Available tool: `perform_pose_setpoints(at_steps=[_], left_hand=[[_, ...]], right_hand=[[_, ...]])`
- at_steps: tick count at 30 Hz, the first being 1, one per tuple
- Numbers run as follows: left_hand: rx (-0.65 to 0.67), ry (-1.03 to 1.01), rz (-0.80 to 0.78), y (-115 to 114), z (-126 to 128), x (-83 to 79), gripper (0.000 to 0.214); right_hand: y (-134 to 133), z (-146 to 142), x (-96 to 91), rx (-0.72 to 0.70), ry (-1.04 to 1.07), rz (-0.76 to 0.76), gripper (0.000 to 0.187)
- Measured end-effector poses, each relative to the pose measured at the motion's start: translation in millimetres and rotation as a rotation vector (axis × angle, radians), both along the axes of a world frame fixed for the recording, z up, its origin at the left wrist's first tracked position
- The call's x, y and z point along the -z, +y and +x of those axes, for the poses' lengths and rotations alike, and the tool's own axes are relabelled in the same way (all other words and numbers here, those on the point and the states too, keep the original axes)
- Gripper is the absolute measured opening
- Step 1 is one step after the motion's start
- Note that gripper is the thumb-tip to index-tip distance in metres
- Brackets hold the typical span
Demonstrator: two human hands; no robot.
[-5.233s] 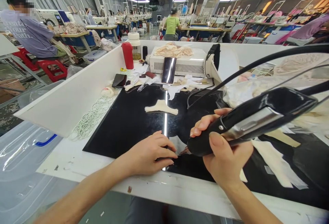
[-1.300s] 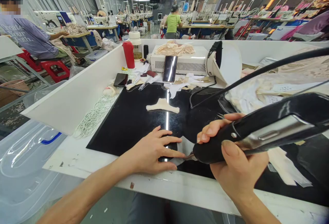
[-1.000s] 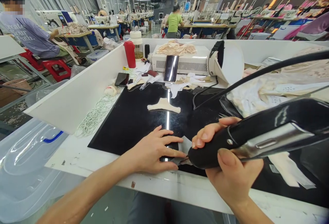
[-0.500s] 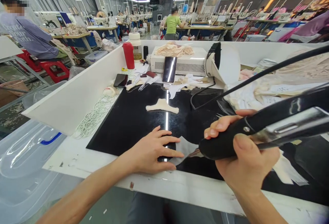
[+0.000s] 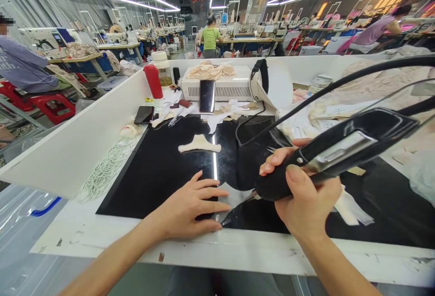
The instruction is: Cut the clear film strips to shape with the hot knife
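My left hand (image 5: 195,207) lies flat with its fingers spread, the fingertips resting on a curved translucent sheet piece (image 5: 234,194). My right hand (image 5: 299,191) is closed around a black corded electric cutting tool (image 5: 333,148) with a silver lever along its side. The narrow metal tip points left and down at the right edge of the sheet piece; whether it touches cannot be told. Farther back, a cream fabric piece (image 5: 200,143) lies on the glossy black mat (image 5: 159,169). The tool's black cable runs off to the right.
A phone (image 5: 207,96) leans against a white vented box (image 5: 234,83) at the back. A red cup (image 5: 153,81), a jar and scraps stand nearby. Green cord (image 5: 108,169) is heaped by the left wall. Plastic-wrapped fabric lies right. Other people sit at machines beyond.
The view has swung slightly to the right. The tool's tip has shifted a little along the sheet piece's right edge. My left hand stays on the sheet piece.
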State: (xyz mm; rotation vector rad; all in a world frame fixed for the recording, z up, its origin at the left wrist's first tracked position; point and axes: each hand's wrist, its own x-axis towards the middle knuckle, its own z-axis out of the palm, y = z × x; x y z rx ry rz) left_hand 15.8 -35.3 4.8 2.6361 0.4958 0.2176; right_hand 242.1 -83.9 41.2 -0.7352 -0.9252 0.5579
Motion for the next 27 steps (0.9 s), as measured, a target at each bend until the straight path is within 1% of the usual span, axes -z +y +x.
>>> perform_pose_setpoints(at_steps=[4, 10, 15, 19, 22, 27], left_hand=[[0.015, 0.011, 0.011, 0, 1, 1.6, 0.040], [0.018, 0.026, 0.016, 1, 0, 4.4, 0.042], [0.023, 0.026, 0.015, 1, 1, 3.9, 0.044], [0.020, 0.036, 0.015, 1, 1, 2.4, 0.044], [0.020, 0.051, 0.014, 1, 1, 1.7, 0.045], [0.026, 0.056, 0.027, 1, 1, 1.7, 0.046]], right_hand=[[-1, -1, 3.9, -0.003, -0.009, -0.016, 0.035], [-2, -1, 12.1, -0.022, -0.032, -0.047, 0.039], [-2, -1, 9.1, -0.017, -0.043, -0.042, 0.034], [1, 6, 6.9, 0.017, -0.038, -0.027, 0.036], [2, 12, 7.4, 0.062, -0.038, -0.005, 0.038], [2, 14, 10.1, 0.071, -0.052, -0.017, 0.036]])
